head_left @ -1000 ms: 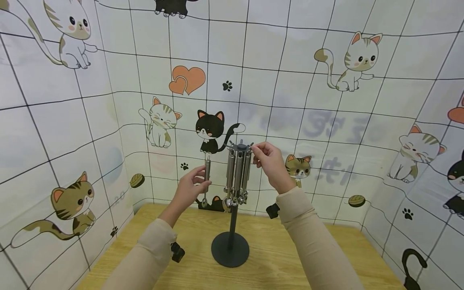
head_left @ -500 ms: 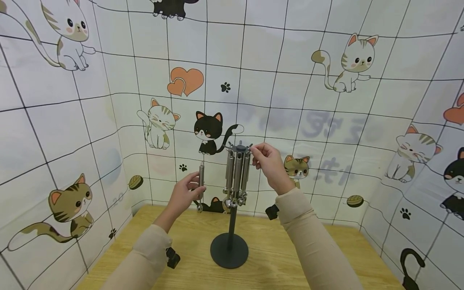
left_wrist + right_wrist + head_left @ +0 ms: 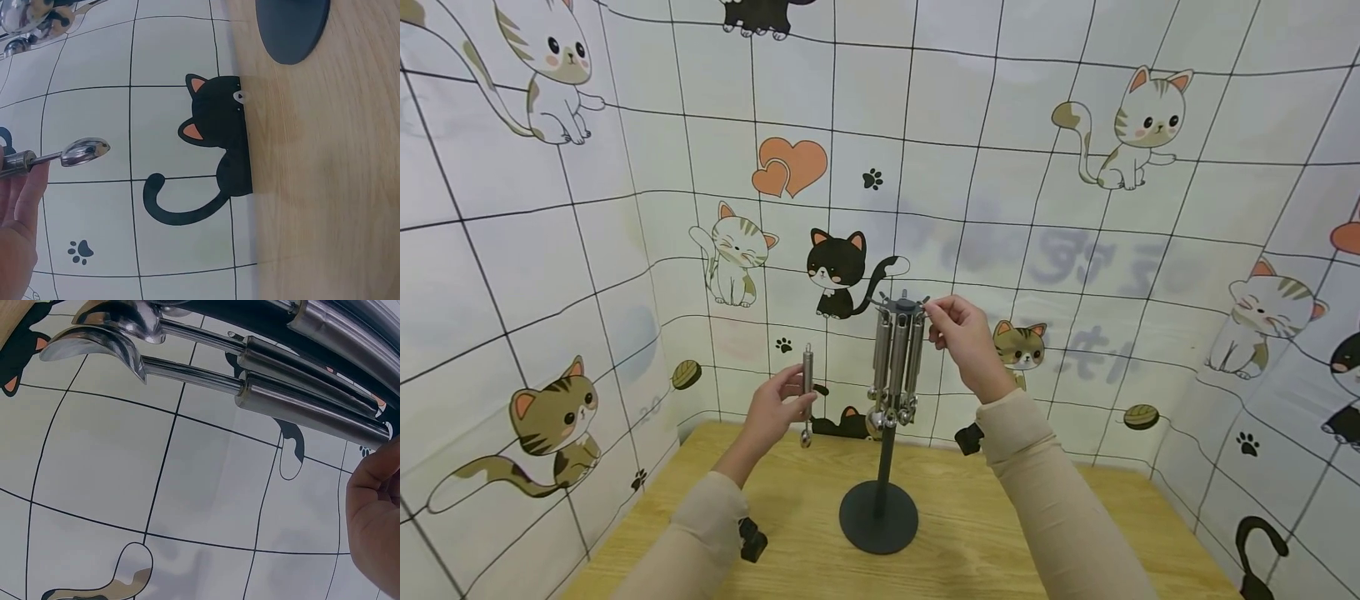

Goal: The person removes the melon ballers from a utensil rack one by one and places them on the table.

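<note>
My left hand (image 3: 772, 408) holds a steel spoon (image 3: 807, 392) upright, bowl down, left of a dark utensil stand (image 3: 885, 458). In the left wrist view the spoon's shiny bowl (image 3: 85, 152) points away from the fingers. From the stand's top hang several steel utensils (image 3: 897, 358) with thick handles. My right hand (image 3: 961, 333) pinches a hook at the right of the stand's top. In the right wrist view its curled fingers (image 3: 378, 481) are at the upper end of a hanging utensil's handle (image 3: 312, 411); the fingertips are partly out of frame.
The stand's round base (image 3: 878, 517) rests on a wooden table (image 3: 985, 533). A white cloth wall (image 3: 985, 183) printed with cats stands close behind and at both sides. A black curved hook-shaped thing (image 3: 1261, 550) shows at the lower right.
My left hand has moved left and slightly down with the spoon, farther from the stand. My right hand stays at the stand's top.
</note>
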Demonstrator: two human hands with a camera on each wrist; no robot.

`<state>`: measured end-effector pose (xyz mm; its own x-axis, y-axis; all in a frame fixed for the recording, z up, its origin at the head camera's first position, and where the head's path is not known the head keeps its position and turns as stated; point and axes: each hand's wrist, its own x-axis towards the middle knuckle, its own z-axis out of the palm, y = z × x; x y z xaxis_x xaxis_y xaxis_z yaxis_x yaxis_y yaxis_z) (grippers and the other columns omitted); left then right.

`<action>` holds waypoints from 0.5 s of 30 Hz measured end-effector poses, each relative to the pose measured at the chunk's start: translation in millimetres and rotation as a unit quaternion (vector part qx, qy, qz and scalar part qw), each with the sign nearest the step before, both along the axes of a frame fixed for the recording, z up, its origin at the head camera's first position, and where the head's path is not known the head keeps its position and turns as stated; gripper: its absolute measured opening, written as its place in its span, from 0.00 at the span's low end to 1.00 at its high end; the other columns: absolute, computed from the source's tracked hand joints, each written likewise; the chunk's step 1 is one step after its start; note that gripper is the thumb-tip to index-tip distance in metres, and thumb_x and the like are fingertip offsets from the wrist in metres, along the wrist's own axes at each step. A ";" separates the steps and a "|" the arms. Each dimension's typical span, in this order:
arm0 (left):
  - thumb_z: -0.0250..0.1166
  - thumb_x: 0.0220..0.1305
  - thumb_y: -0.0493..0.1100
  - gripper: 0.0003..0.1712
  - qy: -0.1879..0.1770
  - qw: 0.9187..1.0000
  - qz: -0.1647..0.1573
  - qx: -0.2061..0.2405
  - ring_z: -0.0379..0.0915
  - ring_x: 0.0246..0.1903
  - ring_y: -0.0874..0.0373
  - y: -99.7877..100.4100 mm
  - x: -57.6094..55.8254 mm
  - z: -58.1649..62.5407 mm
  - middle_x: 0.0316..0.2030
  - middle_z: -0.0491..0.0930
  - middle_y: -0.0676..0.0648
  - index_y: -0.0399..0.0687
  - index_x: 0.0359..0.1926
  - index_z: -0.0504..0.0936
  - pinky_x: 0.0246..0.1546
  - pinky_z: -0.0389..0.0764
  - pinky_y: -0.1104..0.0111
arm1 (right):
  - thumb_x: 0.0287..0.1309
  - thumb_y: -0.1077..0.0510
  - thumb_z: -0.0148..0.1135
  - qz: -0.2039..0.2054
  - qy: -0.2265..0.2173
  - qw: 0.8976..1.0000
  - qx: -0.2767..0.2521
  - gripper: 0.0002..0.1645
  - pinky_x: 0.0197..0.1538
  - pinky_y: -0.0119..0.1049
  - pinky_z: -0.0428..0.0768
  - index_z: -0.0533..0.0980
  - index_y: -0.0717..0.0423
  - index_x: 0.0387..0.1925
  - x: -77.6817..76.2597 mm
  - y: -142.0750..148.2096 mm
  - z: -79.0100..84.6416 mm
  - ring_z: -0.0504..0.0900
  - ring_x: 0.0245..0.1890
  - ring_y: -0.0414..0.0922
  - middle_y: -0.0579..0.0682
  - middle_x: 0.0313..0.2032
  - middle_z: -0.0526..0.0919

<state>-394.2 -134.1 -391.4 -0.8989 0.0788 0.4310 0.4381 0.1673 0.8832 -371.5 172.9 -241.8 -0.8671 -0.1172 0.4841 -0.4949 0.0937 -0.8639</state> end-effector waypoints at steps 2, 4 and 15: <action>0.68 0.67 0.35 0.34 -0.002 1.000 0.000 0.001 0.81 0.50 0.45 -2.4 -0.2 -2.9 0.52 0.77 0.33 0.41 0.72 0.69 0.37 0.88 0.62 | 0.74 0.51 0.58 -0.003 -0.003 1.000 -0.005 0.17 0.35 0.33 0.78 0.77 0.62 0.50 0.8 -0.4 -0.2 0.75 0.31 0.46 0.51 0.33 0.75; 0.68 0.67 0.35 0.34 -0.002 1.000 -0.003 -0.002 0.81 0.48 0.46 -5.4 -0.8 -6.2 0.53 0.77 0.32 0.41 0.72 0.69 0.37 0.88 0.62 | 0.74 0.52 0.58 -0.006 -0.006 1.000 -0.010 0.16 0.35 0.33 0.78 0.77 0.61 0.50 1.2 -0.8 -0.6 0.75 0.31 0.45 0.50 0.32 0.75; 0.69 0.67 0.36 0.32 -0.013 1.000 0.011 -0.011 0.81 0.42 0.50 -29.9 -6.1 -30.8 0.52 0.77 0.33 0.41 0.70 0.71 0.36 0.88 0.62 | 0.74 0.52 0.58 -0.003 0.002 1.000 -0.009 0.16 0.36 0.34 0.79 0.76 0.62 0.50 0.6 0.1 -1.4 0.75 0.30 0.43 0.48 0.32 0.75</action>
<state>-400.3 -164.1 -422.2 -0.9114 0.0677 0.4058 0.4110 0.1973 0.8901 -370.9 172.9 -243.2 -0.8657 -0.1026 0.4899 -0.4981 0.0807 -0.8633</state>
